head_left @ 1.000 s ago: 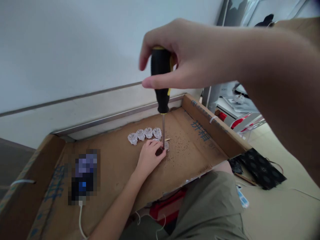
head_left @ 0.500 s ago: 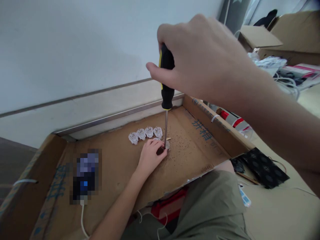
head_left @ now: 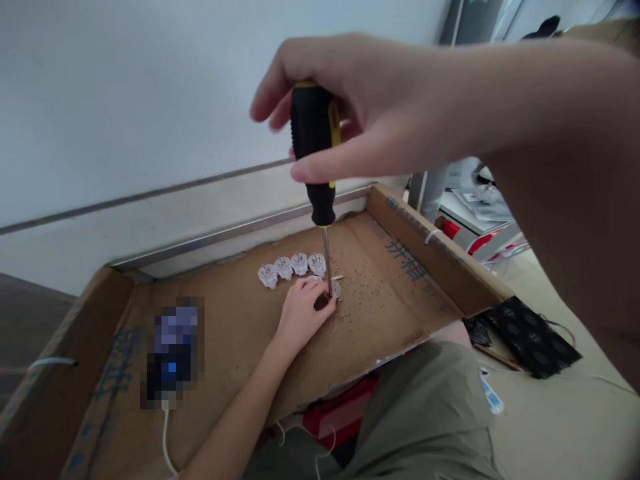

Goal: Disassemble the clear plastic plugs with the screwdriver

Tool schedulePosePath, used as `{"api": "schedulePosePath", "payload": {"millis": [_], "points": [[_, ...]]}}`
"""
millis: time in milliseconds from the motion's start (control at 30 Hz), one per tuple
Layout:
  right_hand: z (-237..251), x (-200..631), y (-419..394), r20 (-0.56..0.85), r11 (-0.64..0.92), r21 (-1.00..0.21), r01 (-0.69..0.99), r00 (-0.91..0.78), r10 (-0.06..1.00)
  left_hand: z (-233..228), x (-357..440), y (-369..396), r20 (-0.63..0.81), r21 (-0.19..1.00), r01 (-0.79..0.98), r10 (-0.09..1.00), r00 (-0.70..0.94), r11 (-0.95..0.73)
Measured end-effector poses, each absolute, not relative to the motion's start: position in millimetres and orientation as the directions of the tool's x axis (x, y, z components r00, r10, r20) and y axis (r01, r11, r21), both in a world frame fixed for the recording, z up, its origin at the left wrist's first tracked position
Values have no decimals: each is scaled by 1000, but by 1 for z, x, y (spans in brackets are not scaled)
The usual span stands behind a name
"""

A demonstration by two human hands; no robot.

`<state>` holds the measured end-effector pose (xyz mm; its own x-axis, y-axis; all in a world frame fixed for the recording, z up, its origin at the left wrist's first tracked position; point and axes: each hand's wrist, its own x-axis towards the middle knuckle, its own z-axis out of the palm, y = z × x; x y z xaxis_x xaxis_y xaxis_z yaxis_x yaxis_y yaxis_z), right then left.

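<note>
Since the earlier frame, the right hand (head_left: 360,90) has swung leftward, fingers uncurled, loosely holding the screwdriver (head_left: 310,127). Between the cardboard tray's (head_left: 225,333) far and near edges, the left hand (head_left: 303,310) pinches a clear piece (head_left: 337,291), probably light, stiff, slick, best gripped by its sides.

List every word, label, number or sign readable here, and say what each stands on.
"拼相": blue writing towards the right side of the cardboard tray; second character uncertain.
Other marks on the tray's left side and right wall: too blurred.
Screwdriver and white plugs: nothing legible.
Pixelated object: unreadable.
</note>
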<state>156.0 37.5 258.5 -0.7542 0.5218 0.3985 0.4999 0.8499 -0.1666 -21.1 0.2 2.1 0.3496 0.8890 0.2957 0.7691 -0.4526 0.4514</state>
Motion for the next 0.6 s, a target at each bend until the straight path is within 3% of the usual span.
{"api": "schedulePosePath", "payload": {"millis": [67, 133, 200, 267, 333, 400, 467, 600], "points": [[258, 154, 37, 442, 854, -162, 494, -738, 510, 2, -22, 0, 298, 450, 768, 888, 351, -455], [257, 149, 34, 530, 655, -26, 755, -546, 649, 1, -22, 1, 300, 453, 767, 887, 350, -455], [257, 146, 32, 569, 444, 67, 894, -400, 719, 1, -22, 1, 304, 454, 765, 887, 348, -456], [260, 149, 34, 510, 554, 60, 830, -502, 698, 1, -21, 1, 309, 453, 764, 885, 349, -459], [264, 157, 39, 393, 789, -59, 612, -712, 582, 2, -21, 1, 314, 451, 762, 882, 351, -464], [267, 162, 40, 360, 868, -164, 469, -791, 495, 2, -20, 1, 316, 449, 763, 881, 351, -465], [265, 160, 36, 440, 806, -106, 582, -700, 563, 2, -20, 1, 316, 445, 765, 881, 353, -466], [257, 144, 18, 538, 503, 57, 862, -451, 712, 3, -21, 0, 308, 441, 767, 881, 358, -466]]}}
